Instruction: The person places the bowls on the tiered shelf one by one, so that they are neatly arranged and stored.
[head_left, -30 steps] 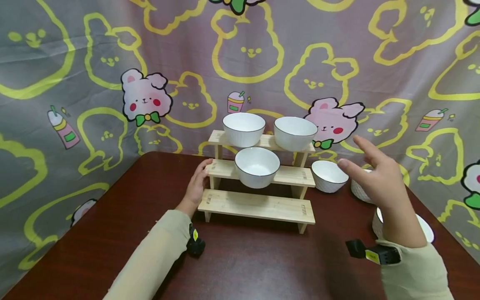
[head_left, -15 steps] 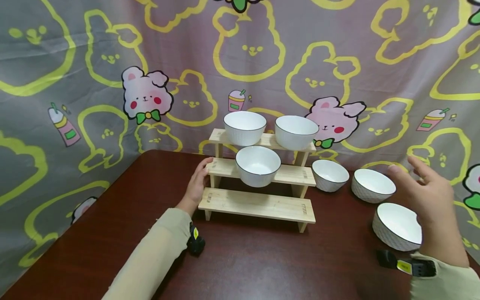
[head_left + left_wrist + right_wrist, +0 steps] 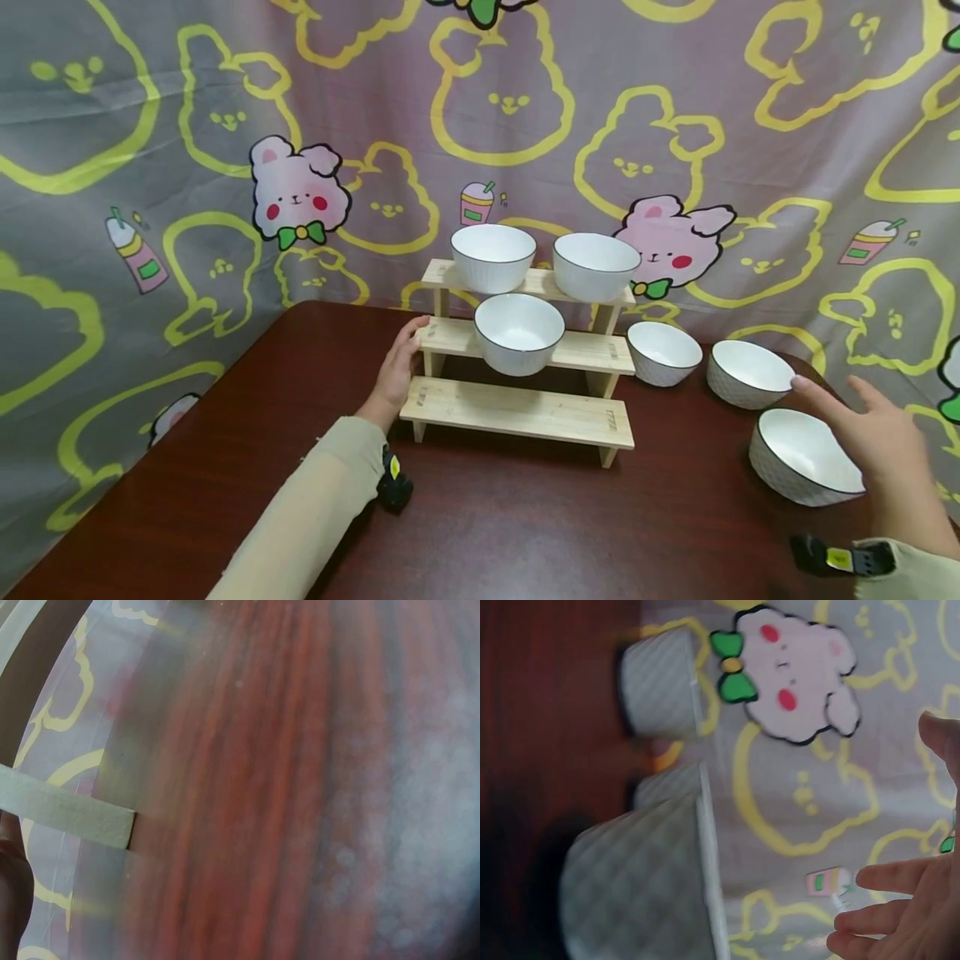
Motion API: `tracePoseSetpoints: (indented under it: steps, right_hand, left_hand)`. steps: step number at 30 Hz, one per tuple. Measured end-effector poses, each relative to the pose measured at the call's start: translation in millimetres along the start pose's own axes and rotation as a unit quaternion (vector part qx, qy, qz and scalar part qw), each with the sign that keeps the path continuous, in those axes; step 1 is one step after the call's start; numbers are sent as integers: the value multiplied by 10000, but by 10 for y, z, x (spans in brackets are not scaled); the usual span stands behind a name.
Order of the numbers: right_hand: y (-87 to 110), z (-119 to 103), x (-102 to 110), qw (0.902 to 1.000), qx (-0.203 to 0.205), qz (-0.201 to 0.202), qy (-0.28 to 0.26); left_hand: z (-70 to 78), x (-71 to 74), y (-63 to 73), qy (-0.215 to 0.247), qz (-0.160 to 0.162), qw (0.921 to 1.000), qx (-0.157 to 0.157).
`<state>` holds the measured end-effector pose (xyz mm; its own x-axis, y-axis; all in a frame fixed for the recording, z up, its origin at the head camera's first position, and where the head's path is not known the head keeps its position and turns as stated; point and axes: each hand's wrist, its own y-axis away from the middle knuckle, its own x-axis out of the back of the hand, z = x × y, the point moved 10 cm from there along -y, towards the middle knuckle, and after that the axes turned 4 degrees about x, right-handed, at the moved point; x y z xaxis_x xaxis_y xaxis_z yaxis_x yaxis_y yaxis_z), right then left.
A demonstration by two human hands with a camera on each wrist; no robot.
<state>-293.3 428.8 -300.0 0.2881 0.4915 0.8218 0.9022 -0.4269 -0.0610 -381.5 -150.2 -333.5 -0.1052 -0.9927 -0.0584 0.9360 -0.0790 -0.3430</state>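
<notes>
In the head view a three-step wooden display rack (image 3: 517, 412) stands on the table. Two white bowls, one at left (image 3: 493, 258) and one at right (image 3: 596, 267), sit on its top step. A third white bowl (image 3: 519, 333) is on the middle step. My left hand (image 3: 393, 371) holds the left end of the middle step; the left wrist view shows little of it. My right hand (image 3: 885, 437), fingers spread and holding nothing, hovers by a white bowl with a diamond-textured outside (image 3: 802, 458), which it partly covers. The right wrist view shows that hand (image 3: 907, 900) apart from the textured bowls.
Two more textured bowls, one beside the rack (image 3: 663, 354) and one farther right (image 3: 750, 373), stand on the dark red-brown table (image 3: 480, 533). A patterned curtain (image 3: 360, 108) hangs behind and at both sides.
My right hand has moved right and down, away from the rack, to the nearest textured bowl. My left hand keeps its place on the rack, and the bowls stay put.
</notes>
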Motion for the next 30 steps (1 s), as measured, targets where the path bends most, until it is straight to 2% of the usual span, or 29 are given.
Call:
tracePoseSetpoints:
  steps: [5, 10, 14, 20, 25, 30]
  right_hand:
    - [68, -27, -130, 9981, 203, -498, 313]
    - [101, 75, -267, 9951, 32, -893, 431]
    - [72, 143, -345, 9934, 109, -951, 631]
    - [73, 174, -447, 9862, 194, -1065, 1255]
    - [96, 147, -472, 9846, 144, -1081, 1366]
    - [106, 153, -520, 9836, -107, -1258, 1291]
  left_hand:
    - [-32, -1, -2, 49, -11, 10000, 30]
    - [-40, -28, -8, 87, -142, 9999, 1]
    - [-20, -26, -11, -20, -120, 9999, -47]
    - [-15, -22, -16, -40, -82, 10000, -25]
    - [-22, -18, -17, -70, -84, 9999, 0]
    - [-6, -8, -21, -85, -73, 9999, -56]
